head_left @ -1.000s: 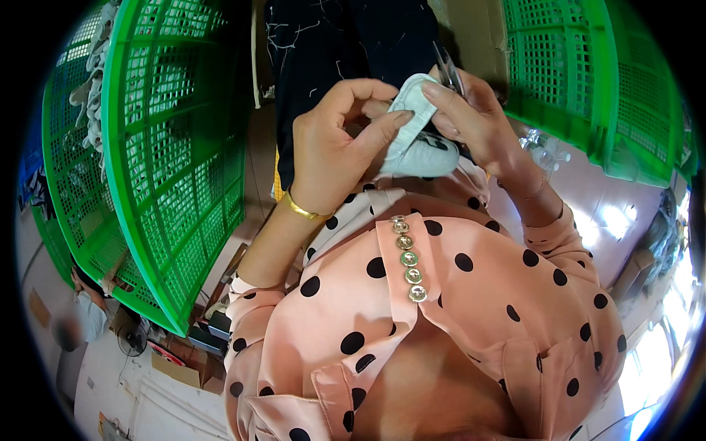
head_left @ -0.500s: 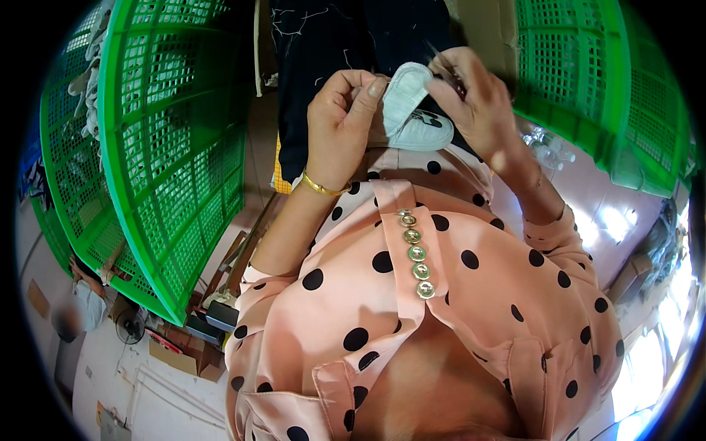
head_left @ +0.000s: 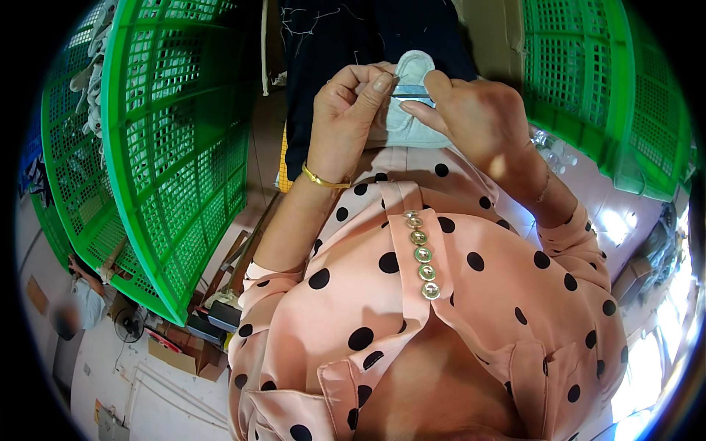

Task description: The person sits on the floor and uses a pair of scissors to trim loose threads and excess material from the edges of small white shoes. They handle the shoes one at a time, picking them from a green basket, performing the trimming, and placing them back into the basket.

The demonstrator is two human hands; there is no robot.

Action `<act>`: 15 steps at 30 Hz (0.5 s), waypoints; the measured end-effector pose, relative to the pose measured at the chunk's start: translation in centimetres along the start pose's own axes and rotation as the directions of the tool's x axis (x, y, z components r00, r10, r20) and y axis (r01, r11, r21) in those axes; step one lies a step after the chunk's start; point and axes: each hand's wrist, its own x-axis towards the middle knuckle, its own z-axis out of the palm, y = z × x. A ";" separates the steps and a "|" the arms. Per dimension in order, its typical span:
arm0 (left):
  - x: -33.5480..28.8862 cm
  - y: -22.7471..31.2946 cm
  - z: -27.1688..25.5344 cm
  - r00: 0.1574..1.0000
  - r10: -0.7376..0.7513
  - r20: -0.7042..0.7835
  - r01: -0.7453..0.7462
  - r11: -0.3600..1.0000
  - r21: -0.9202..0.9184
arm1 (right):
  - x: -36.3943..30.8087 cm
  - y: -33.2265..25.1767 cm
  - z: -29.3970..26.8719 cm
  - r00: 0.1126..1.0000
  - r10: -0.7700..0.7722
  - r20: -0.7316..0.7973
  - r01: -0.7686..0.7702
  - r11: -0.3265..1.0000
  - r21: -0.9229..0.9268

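A small white fabric shoe upper (head_left: 418,135) with a rounded padded rim lies over my lap, against dark cloth. My left hand (head_left: 344,106) pinches its left edge between thumb and fingers. From the right, my right hand (head_left: 482,117) is closed around a thin dark metal tool (head_left: 412,96), which lies across the upper and points at my left fingertips. The tool's grip end is hidden in my palm, so I cannot tell its exact kind. Loose pale threads (head_left: 303,22) cling to the dark cloth.
Tall green plastic crates stand at my left (head_left: 176,140) and right (head_left: 577,81), with pale pieces (head_left: 94,103) hanging at the far left one. Clear plastic bottles (head_left: 553,153) lie beside the right crate. Lower left are a fan (head_left: 129,323), a cardboard box (head_left: 176,356) and another person (head_left: 90,303).
The upper has turned, so its dark-marked side no longer shows. My right hand has rotated over it, and the tool now lies across it instead of pointing up and away.
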 end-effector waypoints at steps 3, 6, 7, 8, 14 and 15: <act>-0.1 0.1 -0.5 0.999 -0.036 0.023 0.036 0.999 0.005 | 0.2 0.0 0.4 1.000 -0.011 0.012 0.011 1.000 -0.003; -0.1 0.1 -0.7 0.999 -0.039 -0.007 0.039 0.999 0.001 | 0.5 0.6 1.0 0.999 -0.037 -0.026 0.038 0.997 0.063; -0.1 0.1 -0.8 0.999 -0.034 -0.027 0.034 0.999 -0.004 | 0.6 0.8 1.3 0.999 -0.024 -0.048 0.029 0.993 0.114; 0.0 0.2 -0.9 0.999 -0.029 -0.043 0.028 0.999 -0.022 | 0.6 1.1 1.6 0.998 -0.011 -0.069 0.022 0.986 0.164; 0.4 1.1 -1.5 0.998 -0.024 -0.053 0.025 0.999 0.022 | 0.6 1.8 3.3 0.958 0.282 -0.046 -0.184 0.732 0.655; 0.6 1.2 -1.8 0.999 0.013 -0.047 -0.009 0.996 0.088 | 0.7 1.8 3.5 0.955 0.298 0.002 -0.220 0.701 0.678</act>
